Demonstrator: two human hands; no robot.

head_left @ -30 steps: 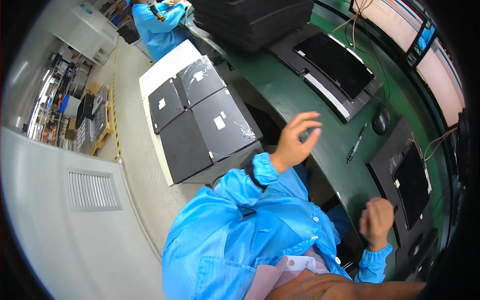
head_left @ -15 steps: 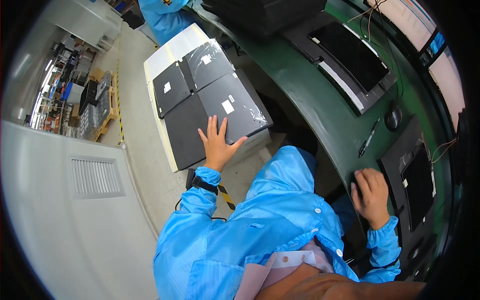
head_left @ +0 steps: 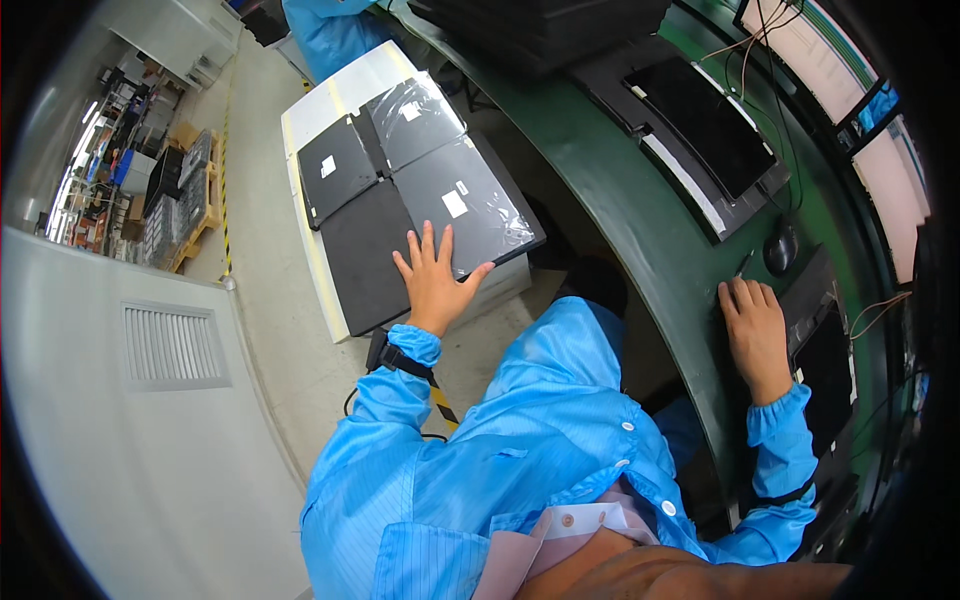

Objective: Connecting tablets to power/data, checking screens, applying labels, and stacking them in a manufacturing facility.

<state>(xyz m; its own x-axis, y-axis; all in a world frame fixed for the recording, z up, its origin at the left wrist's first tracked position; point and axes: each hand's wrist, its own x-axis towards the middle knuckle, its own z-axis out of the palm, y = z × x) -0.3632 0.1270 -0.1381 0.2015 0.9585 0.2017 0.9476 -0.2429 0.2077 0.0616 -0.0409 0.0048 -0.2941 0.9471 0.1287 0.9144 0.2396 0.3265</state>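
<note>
My left hand (head_left: 437, 285) lies with its fingers spread across the near edge of a dark flat panel (head_left: 455, 205) under clear film with white labels. Beside that panel is a plain black foam pad (head_left: 365, 255). Two smaller film-covered panels, one dark panel (head_left: 337, 170) and one shinier panel (head_left: 412, 122), sit behind them on the same white stack. On the green bench, my right hand (head_left: 755, 335) is closed over a pen (head_left: 744, 264). Only one end of the pen shows beyond the fingertips; the rest is hidden beneath the hand.
A black mouse (head_left: 783, 246) stands just beyond my right hand. Dark screens, one a display panel (head_left: 700, 125) and one a nearer panel (head_left: 828, 370), rest on the green bench (head_left: 590, 190). Thin wires (head_left: 768, 60) hang by the monitors. Another person's blue sleeve (head_left: 335, 40) shows at the back.
My right hand has moved forward from the bench edge onto the pen, covering most of it. My left hand stays on the panel. The whole view has shifted slightly.
</note>
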